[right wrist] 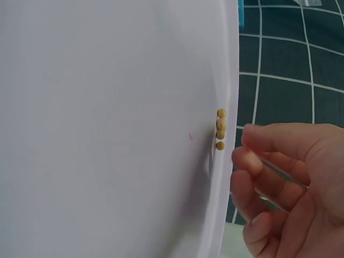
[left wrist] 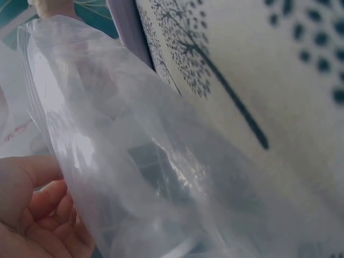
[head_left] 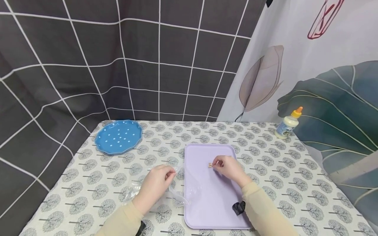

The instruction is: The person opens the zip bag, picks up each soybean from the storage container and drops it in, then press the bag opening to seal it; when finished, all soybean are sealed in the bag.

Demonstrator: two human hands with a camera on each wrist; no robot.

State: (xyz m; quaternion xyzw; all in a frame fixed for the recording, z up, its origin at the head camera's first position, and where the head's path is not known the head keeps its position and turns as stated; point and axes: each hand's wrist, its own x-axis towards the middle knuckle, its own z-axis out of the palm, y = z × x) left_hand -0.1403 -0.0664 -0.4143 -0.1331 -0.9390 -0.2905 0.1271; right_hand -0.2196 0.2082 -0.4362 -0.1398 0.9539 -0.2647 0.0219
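My left hand (head_left: 157,183) pinches the edge of a clear plastic zip bag (left wrist: 123,129) between thumb and fingers. The bag hangs crumpled over the tablecloth and overlaps the left edge of a pale purple tray (head_left: 206,200). Several small round yellow beans (right wrist: 221,129), like soybeans, lie close together on the tray. Just right of them is my right hand (head_left: 228,166), its fingers loosely bent. In the right wrist view its thumb and index fingertip are slightly apart, and I see nothing between them.
A blue plate with white dots (head_left: 118,137) lies at the back left of the table. At the back right stands a glue bottle (head_left: 287,126) with an orange tip. A dark grid curtain (head_left: 141,75) and a printed curtain (head_left: 313,65) hang behind the tree-print tablecloth (head_left: 165,147).
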